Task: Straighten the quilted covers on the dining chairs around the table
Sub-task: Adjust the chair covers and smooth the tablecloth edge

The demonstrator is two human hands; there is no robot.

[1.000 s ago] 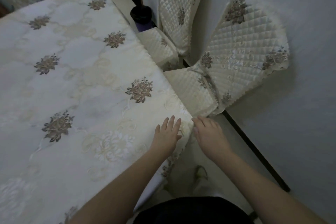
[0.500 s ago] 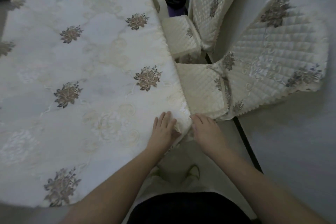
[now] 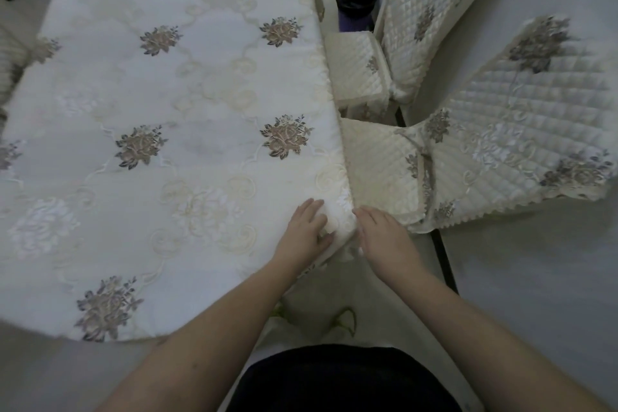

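A round table wears a cream embroidered tablecloth (image 3: 167, 110). Two chairs stand at its right side under cream quilted covers. The near cover (image 3: 381, 174) lies on the seat, and its back part (image 3: 521, 130) fans out to the right. The far cover (image 3: 357, 67) has an upright back (image 3: 424, 17). My left hand (image 3: 306, 231) rests on the table's rim and pinches a small fold of tablecloth. My right hand (image 3: 384, 237) lies against the cloth's hanging edge, just in front of the near seat cover, with fairly straight fingers and a hidden thumb.
A dark bin with a purple body (image 3: 356, 10) stands behind the far chair. A dark strip (image 3: 444, 261) runs along the floor under the near chair. My feet (image 3: 341, 318) are on the pale floor between table and chair.
The view has swung left and down over the table. My left hand went from lying flat to pinching a fold of tablecloth. My right hand stayed at the cloth's edge.
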